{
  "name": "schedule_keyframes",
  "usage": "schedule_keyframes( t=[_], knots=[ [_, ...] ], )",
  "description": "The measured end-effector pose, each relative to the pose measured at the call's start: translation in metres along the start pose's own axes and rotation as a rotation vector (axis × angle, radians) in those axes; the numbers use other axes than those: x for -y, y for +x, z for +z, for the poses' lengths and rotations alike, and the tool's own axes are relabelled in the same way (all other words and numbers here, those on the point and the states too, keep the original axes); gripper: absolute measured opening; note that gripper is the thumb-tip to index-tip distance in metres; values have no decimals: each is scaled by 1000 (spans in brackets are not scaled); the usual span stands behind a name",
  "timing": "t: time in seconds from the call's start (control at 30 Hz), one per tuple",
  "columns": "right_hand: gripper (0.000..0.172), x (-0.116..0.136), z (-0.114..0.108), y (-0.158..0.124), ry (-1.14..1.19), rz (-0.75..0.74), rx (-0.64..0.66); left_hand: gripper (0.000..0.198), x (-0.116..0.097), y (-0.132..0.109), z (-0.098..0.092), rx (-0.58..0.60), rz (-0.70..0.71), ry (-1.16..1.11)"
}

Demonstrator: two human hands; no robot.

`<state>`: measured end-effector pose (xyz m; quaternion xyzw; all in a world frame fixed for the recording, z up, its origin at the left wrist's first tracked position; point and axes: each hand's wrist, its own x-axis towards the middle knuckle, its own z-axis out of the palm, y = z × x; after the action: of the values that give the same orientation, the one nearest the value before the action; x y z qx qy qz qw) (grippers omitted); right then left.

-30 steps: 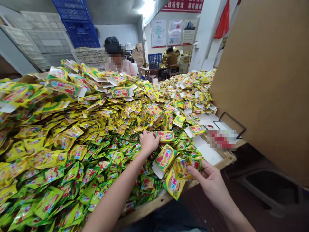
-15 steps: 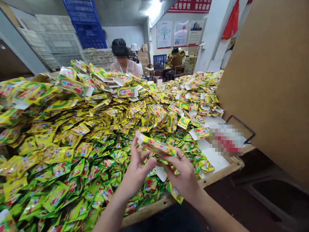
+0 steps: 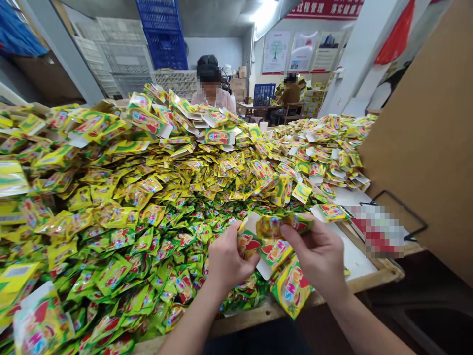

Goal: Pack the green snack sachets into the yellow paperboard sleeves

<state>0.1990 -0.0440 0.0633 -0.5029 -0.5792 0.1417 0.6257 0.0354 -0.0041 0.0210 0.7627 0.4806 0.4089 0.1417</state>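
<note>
My left hand (image 3: pixel 231 259) is closed around a small yellow-and-green carton (image 3: pixel 247 245) with a raised white end flap. Between the thumb and fingers of my right hand (image 3: pixel 323 259) are shiny candy sachets (image 3: pixel 272 227), held right at the carton's flapped end. Whether they have entered the carton I cannot tell. Below my hands lies another printed carton (image 3: pixel 275 254), and nearer the table edge a larger yellow-green pack (image 3: pixel 293 290). Green sachets (image 3: pixel 121 273) and yellow sachets (image 3: pixel 121 214) are heaped to the left of both hands.
Printed cartons (image 3: pixel 221 137) pile up along the back. A wooden rim (image 3: pixel 254 319) edges the table. On the right are a wire frame (image 3: pixel 417 217), a blurred red-and-white item (image 3: pixel 380 231) and a big cardboard panel (image 3: pixel 428 128). A person (image 3: pixel 212 93) sits across the heap.
The carton has turned so its flapped end faces right. My right hand has left the carton's side and now grips sachets there. The view has swung left, shifting the scene rightward.
</note>
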Motion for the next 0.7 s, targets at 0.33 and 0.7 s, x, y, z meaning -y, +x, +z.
schedule_keyframes(
  t=[0.33,0.7],
  knots=[
    [11,6,-10,33,-335,-163,633,45,4,-9,-2,105,104,71],
    [19,17,16,35,-336,-328,699,48,8,-14,-4,-58,114,-32]
  ],
)
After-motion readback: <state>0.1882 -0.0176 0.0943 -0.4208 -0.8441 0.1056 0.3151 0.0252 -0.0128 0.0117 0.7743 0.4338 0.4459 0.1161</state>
